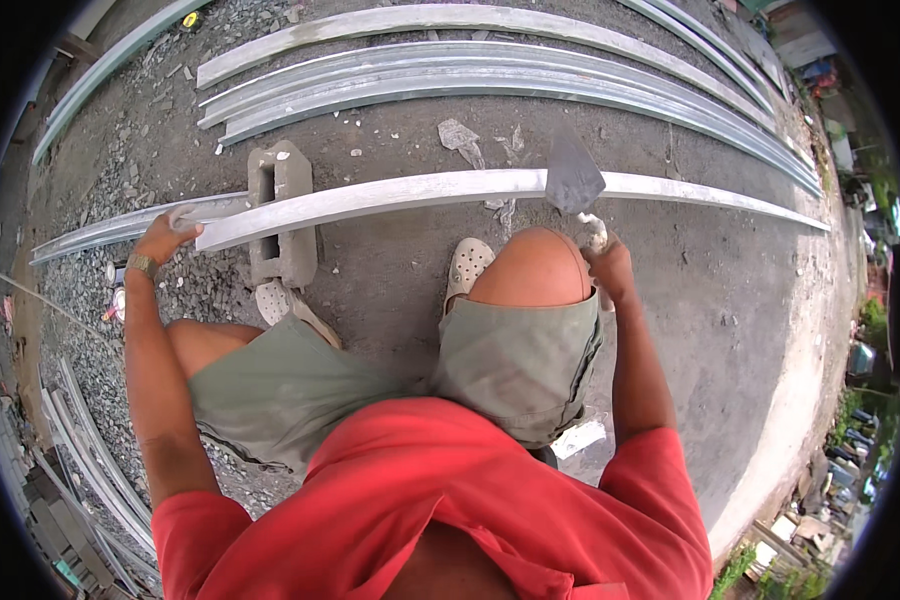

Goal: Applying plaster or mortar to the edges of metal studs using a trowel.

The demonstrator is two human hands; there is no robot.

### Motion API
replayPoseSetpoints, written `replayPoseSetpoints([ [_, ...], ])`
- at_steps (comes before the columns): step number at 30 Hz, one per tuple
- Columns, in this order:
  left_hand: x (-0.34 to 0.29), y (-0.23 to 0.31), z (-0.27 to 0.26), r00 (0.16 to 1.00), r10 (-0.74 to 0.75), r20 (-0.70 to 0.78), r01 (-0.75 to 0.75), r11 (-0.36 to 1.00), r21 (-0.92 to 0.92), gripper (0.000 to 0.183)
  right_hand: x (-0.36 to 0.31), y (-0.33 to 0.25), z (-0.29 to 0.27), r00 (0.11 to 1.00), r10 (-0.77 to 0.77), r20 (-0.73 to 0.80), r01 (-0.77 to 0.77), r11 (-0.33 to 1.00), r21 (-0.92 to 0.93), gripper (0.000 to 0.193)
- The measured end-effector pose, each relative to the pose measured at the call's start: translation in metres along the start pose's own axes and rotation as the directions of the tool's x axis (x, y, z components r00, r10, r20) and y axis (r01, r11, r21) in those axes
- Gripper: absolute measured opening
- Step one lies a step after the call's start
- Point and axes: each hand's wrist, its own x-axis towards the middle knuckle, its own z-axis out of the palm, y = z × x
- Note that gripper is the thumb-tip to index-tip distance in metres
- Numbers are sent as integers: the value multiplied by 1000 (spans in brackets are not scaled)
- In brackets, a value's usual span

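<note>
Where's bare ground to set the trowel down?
Mostly bare: ground right of the right hand, out to the sunlit strip; also between the shoes, this side of the white bar. Crowded: upper area, with metal rails; left side, with concrete block and gravel.

Grey ground [690, 330], gravel [198, 288] at left, bright sunlit strip [775, 430], greenery [874, 322] at far right

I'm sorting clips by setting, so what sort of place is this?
Probably an outdoor work yard or small building site: long metal channels lie on the ground, near a hollow concrete block and a trowel in the right hand.
</note>
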Motion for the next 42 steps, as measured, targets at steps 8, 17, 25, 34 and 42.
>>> replayPoseSetpoints([
  [8,8,22,-3,997,33,70,-33,999,3,69,-29,-2,31,989,-79,129,62,989,135,25],
  [17,18,-16,-3,982,187,7,-187,973,137,65,-3,43,27,997,-64,-52,54,981,-185,31],
  [25,11,-112,-15,978,-205,-47,195,968,-158,61,27,142,-80,829,545,128,-496,609,619,16],
  [34,-1,-21,-15,994,-107,-6,102,959,-266,63,-11,-48,24,920,-93,381,175,967,-186,29],
  [42,-13,14,-18,986,145,-87,-148,989,-29,68,17,-163,-56,933,-136,333,225,944,-244,45],
])
